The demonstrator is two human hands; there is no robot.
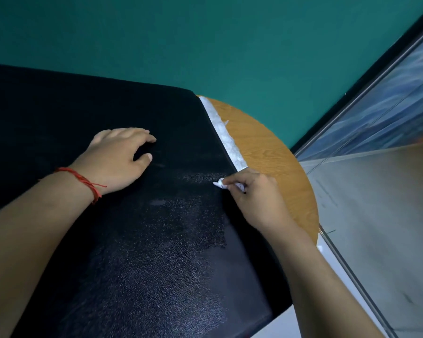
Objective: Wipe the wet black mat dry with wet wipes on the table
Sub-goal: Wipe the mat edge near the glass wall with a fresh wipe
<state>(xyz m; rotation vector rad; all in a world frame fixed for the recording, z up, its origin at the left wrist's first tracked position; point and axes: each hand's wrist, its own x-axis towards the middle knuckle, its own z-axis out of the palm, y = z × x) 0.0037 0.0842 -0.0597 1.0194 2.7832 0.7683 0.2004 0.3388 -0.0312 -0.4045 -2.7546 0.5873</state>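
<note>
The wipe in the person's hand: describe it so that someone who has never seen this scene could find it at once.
Start at the black mat on the round wooden table. Follow its right edge to the right hand, which pinches the wipe. Unlike the long white strip lying along that edge, it is a small crumpled wad, mostly hidden in the hand.

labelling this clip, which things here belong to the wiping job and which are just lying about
Job: black mat; white wipe pinched in right hand; left hand resting on the mat; white tissue strip along the mat's edge; wooden table.
Around: red wrist thread; green wall; glass partition.
</note>
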